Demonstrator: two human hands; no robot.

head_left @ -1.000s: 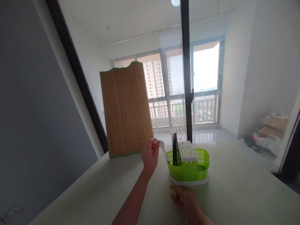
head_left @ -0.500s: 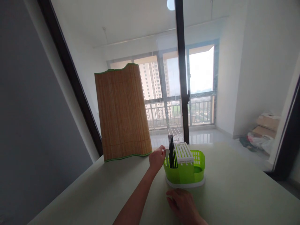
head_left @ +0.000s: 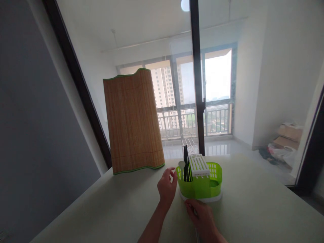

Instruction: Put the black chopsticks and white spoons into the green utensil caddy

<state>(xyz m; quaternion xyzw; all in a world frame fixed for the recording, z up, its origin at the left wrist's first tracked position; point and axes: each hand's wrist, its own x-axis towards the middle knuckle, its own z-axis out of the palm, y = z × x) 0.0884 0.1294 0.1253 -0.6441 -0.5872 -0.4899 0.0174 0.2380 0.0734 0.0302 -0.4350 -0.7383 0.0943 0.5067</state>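
Observation:
A green plastic cutlery holder with a white base and a white slotted insert stands on the pale table. Black chopsticks and a white spoon stand upright in its left compartment. My left hand hovers just left of the holder with its fingers apart and nothing in it. Directly in front of the holder, my right hand rests low on the table. Its fingers curl on a thin pale utensil, mostly hidden under the hand.
A curved bamboo mat stands upright at the table's back left. Behind the table is a glass partition with a dark post, and beyond it a balcony. Boxes and bags lie on the floor at the right.
My left hand lowered the white spoon into the holder's left compartment, let go and drew back. My right hand moved closer to the holder and curled on a thin utensil.

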